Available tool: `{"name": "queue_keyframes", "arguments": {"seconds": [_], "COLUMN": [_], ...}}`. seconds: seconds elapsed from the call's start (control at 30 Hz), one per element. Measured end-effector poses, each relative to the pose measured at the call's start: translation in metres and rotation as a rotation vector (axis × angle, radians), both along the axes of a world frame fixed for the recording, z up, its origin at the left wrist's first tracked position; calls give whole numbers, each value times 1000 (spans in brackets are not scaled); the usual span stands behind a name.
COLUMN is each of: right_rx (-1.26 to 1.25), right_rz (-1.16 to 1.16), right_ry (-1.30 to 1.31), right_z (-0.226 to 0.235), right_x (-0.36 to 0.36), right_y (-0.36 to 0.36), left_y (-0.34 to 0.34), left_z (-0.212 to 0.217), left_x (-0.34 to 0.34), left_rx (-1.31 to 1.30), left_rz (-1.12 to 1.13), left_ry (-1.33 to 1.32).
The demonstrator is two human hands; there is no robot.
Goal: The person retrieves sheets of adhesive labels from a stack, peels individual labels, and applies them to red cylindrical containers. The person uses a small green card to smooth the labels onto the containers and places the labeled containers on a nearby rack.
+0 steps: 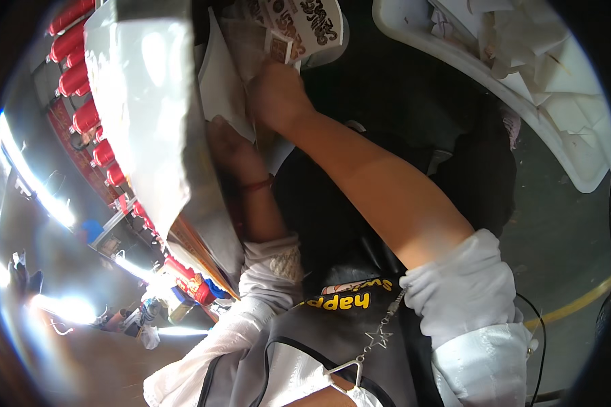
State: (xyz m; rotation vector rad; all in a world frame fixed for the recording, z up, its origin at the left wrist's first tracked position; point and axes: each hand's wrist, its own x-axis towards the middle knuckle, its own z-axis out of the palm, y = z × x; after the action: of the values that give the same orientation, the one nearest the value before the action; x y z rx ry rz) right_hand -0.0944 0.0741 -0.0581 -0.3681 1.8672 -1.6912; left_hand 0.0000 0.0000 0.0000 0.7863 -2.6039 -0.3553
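here both hands, left hand (227, 146) and right hand (275, 95), rest on upright white paper sheets (220, 81); finger state hidden.

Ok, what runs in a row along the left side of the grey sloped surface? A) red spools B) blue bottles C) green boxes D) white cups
A: a row of red spools lines the left edge of the grey surface, while both hands, left hand and right hand, rest on white paper sheets to its right.

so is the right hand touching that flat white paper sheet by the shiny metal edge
Touching. The head view shows the right hand pressed directly onto the flat white paper sheet, its fingers overlapping the paper with no gap visible.
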Motion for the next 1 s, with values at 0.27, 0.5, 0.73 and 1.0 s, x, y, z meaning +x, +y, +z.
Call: {"name": "queue_keyframes", "arguments": {"seconds": [0.27, 0.5, 0.73, 1.0], "right_rx": [-203, -267, -380, -357], "right_rz": [-137, -126, -148, -162], "right_ry": [-192, -368, -492, -34], "right_z": [12, -6, -6, -11], "right_x": [22, 20, 22, 24], "right_y": [59, 58, 63, 47], "left_y": [-10, -1, 20, 11], "left_z": [-17, -16, -4, -19], "left_x": [10, 10, 7, 7], "left_rx": [-406, -172, 295, -256], "left_rz": [-433, -346, -8, -294], "left_ry": [-213, -72, 94, -246]}}
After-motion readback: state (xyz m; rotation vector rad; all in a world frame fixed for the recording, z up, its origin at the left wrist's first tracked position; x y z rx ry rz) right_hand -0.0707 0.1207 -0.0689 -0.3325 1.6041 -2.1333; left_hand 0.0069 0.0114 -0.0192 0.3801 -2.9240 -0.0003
